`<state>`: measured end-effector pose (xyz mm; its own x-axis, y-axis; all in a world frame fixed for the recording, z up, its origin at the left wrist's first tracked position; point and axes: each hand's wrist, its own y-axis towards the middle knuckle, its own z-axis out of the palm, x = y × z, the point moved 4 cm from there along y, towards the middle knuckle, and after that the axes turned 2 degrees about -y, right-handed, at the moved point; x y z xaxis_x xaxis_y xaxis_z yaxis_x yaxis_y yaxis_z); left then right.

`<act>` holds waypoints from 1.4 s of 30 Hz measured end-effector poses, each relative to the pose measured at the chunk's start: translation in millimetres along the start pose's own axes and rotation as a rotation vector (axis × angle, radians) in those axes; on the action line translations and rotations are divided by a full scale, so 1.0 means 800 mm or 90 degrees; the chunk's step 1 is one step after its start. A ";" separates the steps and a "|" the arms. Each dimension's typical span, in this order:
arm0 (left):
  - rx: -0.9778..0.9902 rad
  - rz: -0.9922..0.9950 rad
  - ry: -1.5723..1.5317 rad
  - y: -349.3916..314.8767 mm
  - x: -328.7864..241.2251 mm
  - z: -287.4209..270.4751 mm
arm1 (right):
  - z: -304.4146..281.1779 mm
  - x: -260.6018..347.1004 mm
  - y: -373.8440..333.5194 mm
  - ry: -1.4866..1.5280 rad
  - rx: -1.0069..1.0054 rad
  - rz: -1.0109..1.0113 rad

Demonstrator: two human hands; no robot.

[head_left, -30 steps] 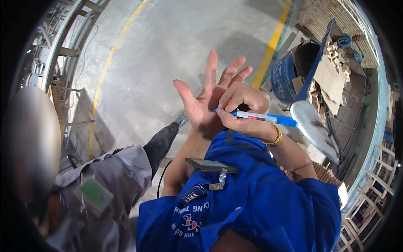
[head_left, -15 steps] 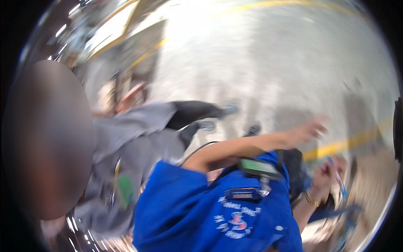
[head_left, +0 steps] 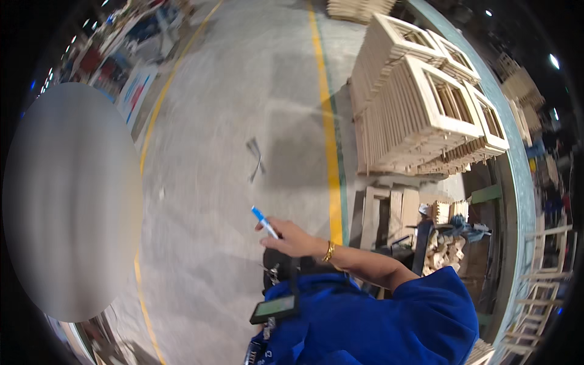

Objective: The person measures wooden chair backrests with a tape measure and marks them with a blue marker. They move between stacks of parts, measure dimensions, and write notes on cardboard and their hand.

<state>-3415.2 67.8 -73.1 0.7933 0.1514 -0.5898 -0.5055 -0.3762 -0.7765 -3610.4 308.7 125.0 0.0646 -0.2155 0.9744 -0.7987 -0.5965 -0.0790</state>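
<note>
My right hand (head_left: 293,238) reaches across in front of me over the grey floor, its fingers closed round a slim marker (head_left: 258,214) with a blue end and a white barrel. The blue end points up and to the left, away from the palm. A gold bracelet (head_left: 329,250) circles that wrist. Just below the hand, a badge holder (head_left: 274,309) with a green face hangs against my blue shirt (head_left: 389,319). My left hand is out of the picture.
To the right stand tall stacks of wooden frames (head_left: 401,115). Closer in is a container of wood offcuts (head_left: 445,252). Yellow lines (head_left: 331,164) edge the walkway floor (head_left: 213,109), where a dark crossed thing (head_left: 257,159) lies. A blurred oval covers the left side.
The view has swung round, and the person in grey at the left no longer shows. My left arm has left the picture. My right hand, still with the marker, now appears near the middle.
</note>
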 end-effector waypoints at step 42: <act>0.201 0.143 0.347 1.012 -1.732 0.938 | -1.391 -0.402 1.179 -0.133 -0.421 0.561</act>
<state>-5178.3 239.1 -51.1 0.6732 -0.4142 -0.6126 -0.6878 -0.0464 -0.7244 -5050.1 676.1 -28.6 -0.6311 -0.5219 0.5739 -0.7713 0.3433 -0.5360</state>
